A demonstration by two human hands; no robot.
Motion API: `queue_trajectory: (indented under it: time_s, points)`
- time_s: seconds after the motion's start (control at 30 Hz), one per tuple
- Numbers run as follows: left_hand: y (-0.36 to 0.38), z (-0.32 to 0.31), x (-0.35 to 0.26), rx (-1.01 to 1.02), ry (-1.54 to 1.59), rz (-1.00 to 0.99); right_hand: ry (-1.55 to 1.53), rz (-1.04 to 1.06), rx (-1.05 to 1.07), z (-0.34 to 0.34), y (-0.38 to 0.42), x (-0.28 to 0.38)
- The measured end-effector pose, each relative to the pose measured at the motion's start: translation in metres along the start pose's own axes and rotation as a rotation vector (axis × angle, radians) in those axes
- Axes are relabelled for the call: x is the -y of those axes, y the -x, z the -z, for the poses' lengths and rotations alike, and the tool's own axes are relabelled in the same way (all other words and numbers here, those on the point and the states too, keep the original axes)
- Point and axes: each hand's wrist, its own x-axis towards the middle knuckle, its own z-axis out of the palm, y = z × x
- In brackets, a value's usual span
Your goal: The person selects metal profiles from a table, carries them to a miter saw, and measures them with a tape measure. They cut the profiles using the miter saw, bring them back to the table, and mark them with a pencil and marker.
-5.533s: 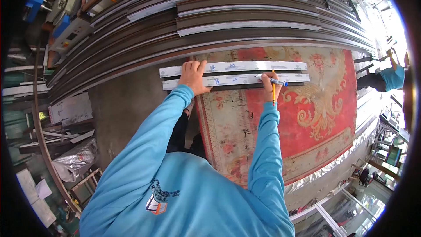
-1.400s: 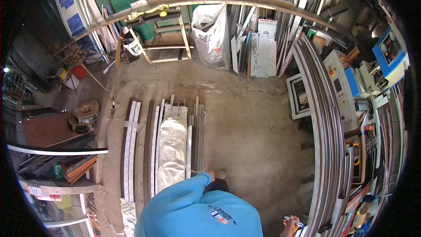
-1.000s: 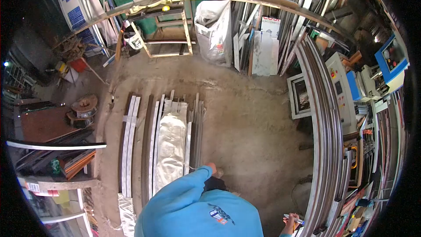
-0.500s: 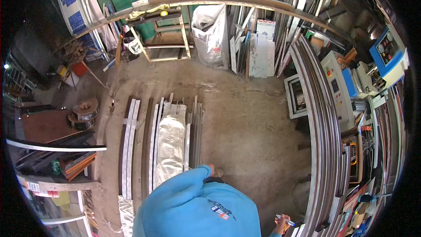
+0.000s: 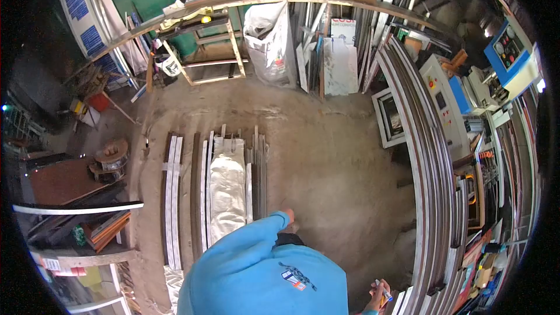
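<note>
My left arm, in a blue sleeve, bends across the front of my body. Only a small part of my left hand (image 5: 290, 216) shows past the cuff, and its fingers cannot be made out. It is nearest to the wrapped bundle of long profiles (image 5: 227, 189) on the floor. Low on the right, my right hand (image 5: 378, 298) is closed on a marker (image 5: 387, 296) with a blue end; something orange shows beside it in the same grip. Close to this hand are the ends of long white and brown profiles (image 5: 402, 300).
A long rack of stacked profiles (image 5: 429, 181) curves along the right, with a control panel (image 5: 443, 102) behind it. Loose profiles (image 5: 173, 198) lie on the floor at left. A white sack (image 5: 271, 52) and a wooden frame (image 5: 239, 52) stand at the back.
The view has shifted slightly. My left hand has moved a little to the right and up. My right hand has turned, and the marker in it points differently.
</note>
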Motion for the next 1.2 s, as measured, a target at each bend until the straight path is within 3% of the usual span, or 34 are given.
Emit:
queue_trajectory:
  time_s: [0.1, 0.13, 0.2, 0.23, 0.27, 0.3, 0.33, 0.37, 0.4, 0.43, 0.47, 0.5, 0.53, 0.57, 0.67, 0.7, 0.77, 0.8, 0.83, 0.9, 0.93, 1.0, 1.13, 1.2]
  points:
    - [0.030, 0.007, -0.035, -0.024, -0.108, 0.040, 0.021, 0.011, -0.010, 0.006, 0.007, 0.008]
    - [0.032, -0.019, -0.009, -0.013, -0.117, 0.028, 0.051, -0.005, 0.040, 0.014, 0.004, 0.007]
    - [0.033, -0.019, -0.019, 0.024, -0.319, -0.143, 0.172, -0.011, 0.118, 0.007, 0.024, 0.044]
    - [0.041, -0.001, -0.022, 0.054, -0.346, -0.174, 0.007, -0.059, 0.172, 0.041, -0.005, -0.004]
    - [0.047, 0.010, -0.020, 0.138, -0.428, -0.237, 0.100, 0.099, 0.099, 0.032, 0.005, 0.006]
    - [0.055, 0.014, -0.026, 0.236, -0.521, -0.314, 0.005, -0.211, 0.020, 0.041, -0.003, 0.008]
    - [0.050, -0.029, -0.002, 0.304, -0.586, -0.383, 0.018, -0.026, -0.066, 0.031, 0.012, 0.019]
    - [0.059, 0.019, -0.038, 0.194, -0.138, -0.047, -0.055, -0.024, -0.208, 0.022, 0.017, 0.030]
    - [0.074, 0.036, -0.054, 0.192, -0.046, -0.022, -0.116, -0.100, -0.197, 0.030, 0.011, 0.031]
    - [0.080, 0.055, -0.064, 0.204, 0.041, 0.007, -0.170, -0.037, -0.264, 0.030, 0.011, 0.030]
    - [0.086, 0.065, -0.081, 0.207, 0.127, 0.173, -0.218, 0.008, -0.230, 0.041, 0.007, 0.013]
    - [0.059, 0.046, -0.040, 0.236, 0.183, 0.151, -0.121, 0.079, -0.148, 0.055, 0.009, 0.006]
    - [0.069, 0.062, -0.067, 0.217, 0.246, 0.252, 0.252, 0.206, -0.128, 0.073, -0.009, -0.019]
    - [0.067, 0.071, -0.072, 0.311, 0.346, 0.300, 0.106, 0.214, -0.178, 0.070, -0.001, -0.002]
    - [0.074, 0.076, -0.099, 0.240, 0.373, 0.323, -0.190, 0.058, -0.229, 0.101, -0.005, -0.002]
    - [0.066, 0.067, -0.090, 0.241, 0.457, 0.304, -0.205, 0.131, -0.259, 0.119, -0.009, -0.018]
    - [0.093, 0.068, -0.133, 0.244, 0.353, 0.279, -0.042, 0.168, -0.281, 0.168, -0.002, -0.029]
    - [0.102, 0.064, -0.158, 0.237, 0.285, 0.240, -0.268, 0.184, -0.352, 0.190, 0.001, -0.041]
    - [0.095, 0.052, -0.168, 0.234, 0.276, 0.237, -0.277, 0.162, -0.417, 0.218, 0.004, -0.057]
    - [0.075, 0.045, -0.139, 0.199, -0.529, -0.656, -0.163, 0.113, -0.615, 0.270, 0.021, -0.073]
    - [0.089, 0.041, -0.156, 0.199, -0.539, -0.644, -0.262, 0.141, -0.699, 0.293, 0.031, -0.082]
    - [0.101, 0.037, -0.205, 0.222, -0.362, -0.375, -0.282, 0.149, -0.881, 0.337, 0.047, -0.099]
    - [0.128, 0.028, -0.307, 0.242, 0.012, 0.144, -0.252, 0.081, -0.902, 0.408, 0.060, -0.150]
    - [0.121, 0.027, -0.318, 0.238, 0.058, 0.171, -0.122, 0.082, -0.939, 0.432, 0.064, -0.165]
